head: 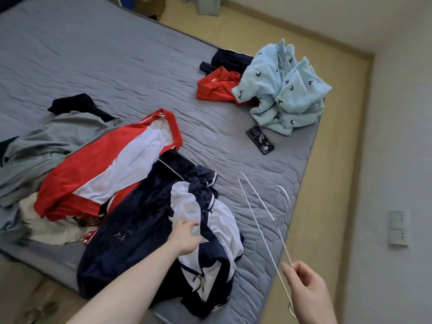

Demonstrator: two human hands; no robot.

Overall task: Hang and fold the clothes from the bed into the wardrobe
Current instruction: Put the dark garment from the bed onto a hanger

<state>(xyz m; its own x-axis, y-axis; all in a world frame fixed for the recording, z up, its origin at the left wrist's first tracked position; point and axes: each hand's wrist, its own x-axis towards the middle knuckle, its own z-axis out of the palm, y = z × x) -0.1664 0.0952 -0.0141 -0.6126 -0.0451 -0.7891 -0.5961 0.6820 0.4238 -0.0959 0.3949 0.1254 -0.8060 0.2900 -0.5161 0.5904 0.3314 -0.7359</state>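
Left hand [187,235] fingers pinch navy-and-white garment [163,230] on bed [117,66]; right hand [308,293] fingers pinch white wire hanger [264,220] beside garment, ready for hanging.

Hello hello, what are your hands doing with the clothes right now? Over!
Left hand gripping navy and white garment on bed. Right hand pinching white wire hanger. Nothing hung yet. Phone on bed, clear of the work.
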